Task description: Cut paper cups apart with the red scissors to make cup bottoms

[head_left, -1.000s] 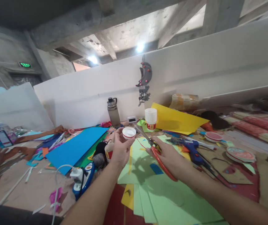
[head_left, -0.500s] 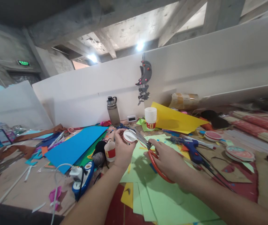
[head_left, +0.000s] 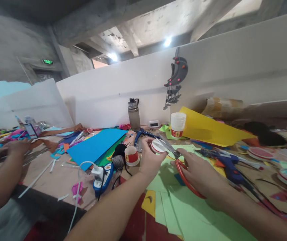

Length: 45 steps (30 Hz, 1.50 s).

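My left hand [head_left: 151, 160] is closed around a short white round piece with a red rim [head_left: 158, 146], which looks like part of a paper cup. In my right hand [head_left: 197, 169] is a pair of scissors [head_left: 186, 180] with red-orange handles. Its metal blades lie across the white piece; whether they touch or cut it I cannot tell. Left of my left hand stands a red and white paper cup [head_left: 132, 156], beside grey yarn [head_left: 117, 163]. Light green paper sheets [head_left: 196, 214] lie under both hands.
A stack of paper cups [head_left: 178, 124] and yellow paper [head_left: 211, 129] stand behind my hands. To the right lies a blue glue gun [head_left: 230, 167]. A power strip [head_left: 104, 179], blue card [head_left: 97, 145] and bottle [head_left: 134, 115] are leftward. Another person's hand [head_left: 18, 147] is far left.
The view has swung left, so the scene sits farther right and more of the other person's arm shows. My hands keep hold of the round piece and the scissors.
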Tool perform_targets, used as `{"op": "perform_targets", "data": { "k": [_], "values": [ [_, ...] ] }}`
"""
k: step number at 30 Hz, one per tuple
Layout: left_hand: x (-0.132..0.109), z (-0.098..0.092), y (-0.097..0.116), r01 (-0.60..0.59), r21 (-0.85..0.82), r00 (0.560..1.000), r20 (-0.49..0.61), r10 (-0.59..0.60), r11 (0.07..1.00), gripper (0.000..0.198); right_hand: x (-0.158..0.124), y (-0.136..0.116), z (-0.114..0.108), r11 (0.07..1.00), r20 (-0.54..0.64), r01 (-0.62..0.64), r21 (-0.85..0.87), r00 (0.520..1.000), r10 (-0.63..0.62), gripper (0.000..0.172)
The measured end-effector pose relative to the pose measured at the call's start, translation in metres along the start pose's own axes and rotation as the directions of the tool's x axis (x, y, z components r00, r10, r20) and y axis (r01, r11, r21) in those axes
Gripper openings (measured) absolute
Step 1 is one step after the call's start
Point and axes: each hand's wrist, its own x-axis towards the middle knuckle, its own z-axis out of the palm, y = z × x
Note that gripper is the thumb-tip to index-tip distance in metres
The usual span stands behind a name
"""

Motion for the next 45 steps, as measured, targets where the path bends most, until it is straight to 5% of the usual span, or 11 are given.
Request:
{"op": "perform_targets", "data": {
  "k": [7,12,31,45],
  "values": [
    [0.003,-0.001,-0.002,0.074,-0.076,0.997,-0.023,-0.076,0.994,0.055,0.002,0.003,-0.001,1.000,0.004,-0.005,0.028,1.000,0.005,0.045],
    [0.006,-0.005,0.008,0.040,-0.007,0.996,-0.081,-0.040,0.999,0.055,0.000,0.001,-0.003,1.000,0.001,0.008,0.029,1.000,-0.008,0.044],
    [0.005,-0.002,0.014,-0.083,0.012,0.996,-0.022,0.083,0.996,0.052,-0.002,-0.002,-0.008,0.999,-0.026,0.037,-0.010,0.999,-0.037,0.044],
    [0.011,-0.008,0.012,0.106,-0.175,0.993,0.070,-0.095,0.979,0.058,0.002,0.002,-0.009,0.998,-0.014,0.042,-0.042,0.999,-0.043,0.044]
  ]
}}
